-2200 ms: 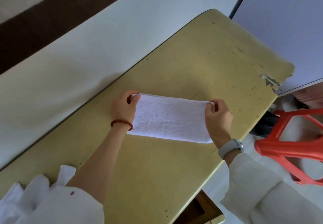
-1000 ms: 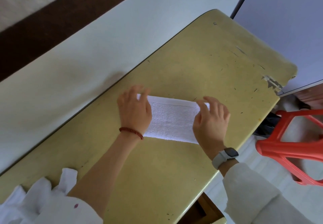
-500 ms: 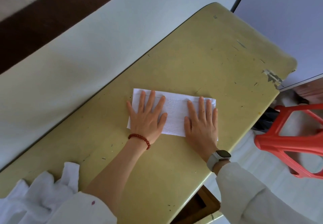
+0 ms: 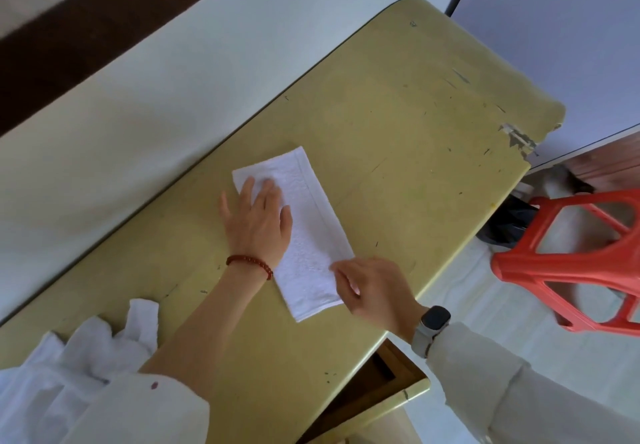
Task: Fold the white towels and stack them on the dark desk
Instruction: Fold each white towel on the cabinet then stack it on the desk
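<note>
A white towel (image 4: 311,232), folded into a long narrow strip, lies at an angle on the yellow-green desk (image 4: 415,131). My left hand (image 4: 258,221) rests flat on the towel's far left part, fingers straight. My right hand (image 4: 372,287) is at the towel's near right end and its curled fingers pinch that edge. A loose heap of white towels (image 4: 86,350) lies at the desk's near left, partly behind my left sleeve.
A red plastic stool (image 4: 568,260) stands on the floor just off the desk's right edge. A pale wall runs along the desk's far side. An open drawer (image 4: 381,377) shows under the desk's near edge.
Both hands lay flat on the strip half a second ago. The towel has since turned to lie slantwise, and my right hand has moved to its near end and pinched the edge.
</note>
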Tool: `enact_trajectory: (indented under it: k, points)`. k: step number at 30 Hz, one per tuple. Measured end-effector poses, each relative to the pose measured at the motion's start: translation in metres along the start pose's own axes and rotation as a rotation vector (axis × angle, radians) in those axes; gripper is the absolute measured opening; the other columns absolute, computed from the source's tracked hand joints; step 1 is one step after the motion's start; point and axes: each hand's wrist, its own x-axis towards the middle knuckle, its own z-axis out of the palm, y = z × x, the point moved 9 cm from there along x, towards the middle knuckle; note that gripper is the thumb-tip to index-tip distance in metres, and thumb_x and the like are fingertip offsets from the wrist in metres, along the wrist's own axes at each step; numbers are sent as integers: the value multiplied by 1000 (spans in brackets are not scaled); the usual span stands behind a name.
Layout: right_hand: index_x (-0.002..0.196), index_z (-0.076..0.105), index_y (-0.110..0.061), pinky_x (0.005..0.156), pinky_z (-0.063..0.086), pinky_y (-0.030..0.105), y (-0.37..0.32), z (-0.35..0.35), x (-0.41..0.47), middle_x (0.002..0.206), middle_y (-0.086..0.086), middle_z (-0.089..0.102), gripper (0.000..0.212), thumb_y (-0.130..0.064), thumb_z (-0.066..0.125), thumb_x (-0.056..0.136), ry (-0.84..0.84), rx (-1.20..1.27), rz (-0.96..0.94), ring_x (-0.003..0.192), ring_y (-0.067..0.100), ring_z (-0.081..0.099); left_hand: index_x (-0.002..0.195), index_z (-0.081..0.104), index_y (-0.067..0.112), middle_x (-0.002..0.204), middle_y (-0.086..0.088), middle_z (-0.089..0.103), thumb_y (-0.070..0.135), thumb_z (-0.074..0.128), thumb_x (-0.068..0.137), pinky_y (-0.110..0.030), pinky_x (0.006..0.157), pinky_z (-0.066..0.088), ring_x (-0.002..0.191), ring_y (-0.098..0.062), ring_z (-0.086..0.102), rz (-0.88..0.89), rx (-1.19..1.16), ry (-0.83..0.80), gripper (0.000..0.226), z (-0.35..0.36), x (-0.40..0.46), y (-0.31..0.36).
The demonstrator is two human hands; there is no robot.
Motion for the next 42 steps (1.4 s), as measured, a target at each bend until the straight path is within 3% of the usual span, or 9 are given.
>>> enact_trajectory:
  k: [2,5,9,12,17,25,34,39,42]
  points:
    - [75,65,-18,39,42,25,4,3,11,48,-3,55,27,-26,41,85,-47,77,93,39,19,50,114,59,10,123,-7,61,32,32,86,-65,90,35,120,-31,52,47,-20,-33,44,4,0,4]
    - [94,67,-15,56,47,27,20,-5,40,71,-1,66,26,-25,43,90,-3,130,266,58,18,58,113,60,13,127,-9,58,31,36,87,-59,91,37,119,-30,53,88,-85,39,40,0,-14,3]
    - [95,57,-5,66,41,34,45,-1,77,87,7,59,16,-16,46,90,-37,110,464,77,23,52,104,62,16,118,-8,60,38,40,81,-49,88,40,98,-32,59,-96,-182,103,39,-10,-31,-28]
    - [96,54,-5,71,44,36,46,13,81,94,11,59,19,-22,53,88,-130,50,543,87,29,54,114,55,22,122,-4,56,50,40,79,-47,87,38,106,-28,52,-98,-131,28,47,2,-43,-36]
    - [103,46,-7,81,41,36,38,15,71,101,9,54,26,-28,56,89,-123,-33,564,96,27,48,133,41,30,140,-3,42,62,30,80,-63,100,24,128,-29,36,-135,-118,-125,63,24,-48,-46]
    - [109,51,-6,91,42,41,46,22,98,111,9,52,33,-31,56,88,-205,13,628,104,28,49,143,26,32,152,-1,24,69,14,77,-63,106,7,140,-29,17,-161,-128,-187,76,28,-49,-47]
    - [98,55,-13,72,34,32,53,20,172,105,13,56,18,-24,41,92,-58,-12,538,98,31,50,145,12,36,155,5,8,66,24,82,-58,109,-4,141,-23,2,-176,-147,-228,70,28,-50,-47]
    - [108,53,-10,83,39,35,54,24,183,114,14,53,22,-15,43,89,-135,1,594,107,32,47,143,18,37,153,5,15,70,10,75,-59,108,0,141,-25,9,-166,-140,-217,77,30,-51,-49]
    - [97,51,-12,74,40,32,48,21,185,96,7,56,10,-12,47,87,-131,115,530,94,28,53,141,23,37,153,5,17,70,17,77,-59,108,1,141,-24,11,-167,-159,-211,73,28,-50,-48]
